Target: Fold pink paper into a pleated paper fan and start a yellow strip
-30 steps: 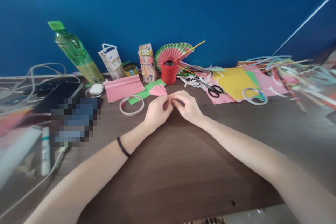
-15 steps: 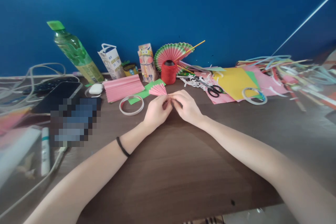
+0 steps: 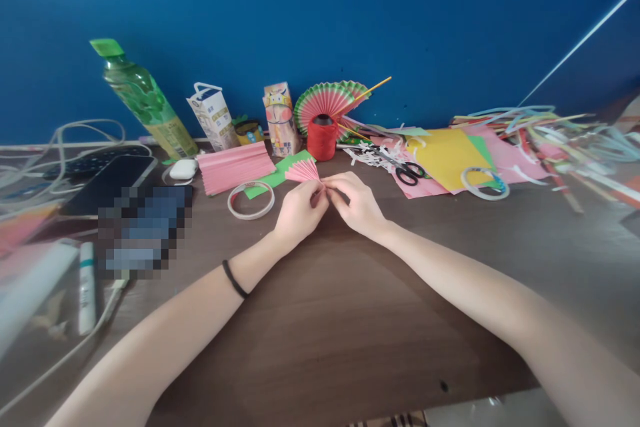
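Both hands meet at the gathered end of a pink pleated paper [image 3: 303, 171], which fans out toward the upper left. My left hand [image 3: 300, 210] is closed in a pinch on that end. My right hand [image 3: 357, 203] pinches at the same spot, its fingertips touching the left ones; the exact grip is hidden by the fingers. Just behind the hands stands a red thread spool [image 3: 321, 138]. Left of my left hand lie a roll of tape [image 3: 251, 216], a green paper [image 3: 280, 177] and a larger pleated pink sheet [image 3: 235, 168].
Scissors [image 3: 407, 173], yellow paper [image 3: 440, 157] and another tape roll [image 3: 485, 195] lie to the right, beside heaped paper strips [image 3: 545, 140]. A pink-green fan [image 3: 320, 101], cartons [image 3: 214, 119] and a green bottle [image 3: 145, 107] line the wall. Phones [image 3: 113, 180] and a marker [image 3: 87, 290] lie left.
Almost nothing differs. The small pink pleated paper has shifted very slightly to the right; both hands keep their pinch at its gathered end.
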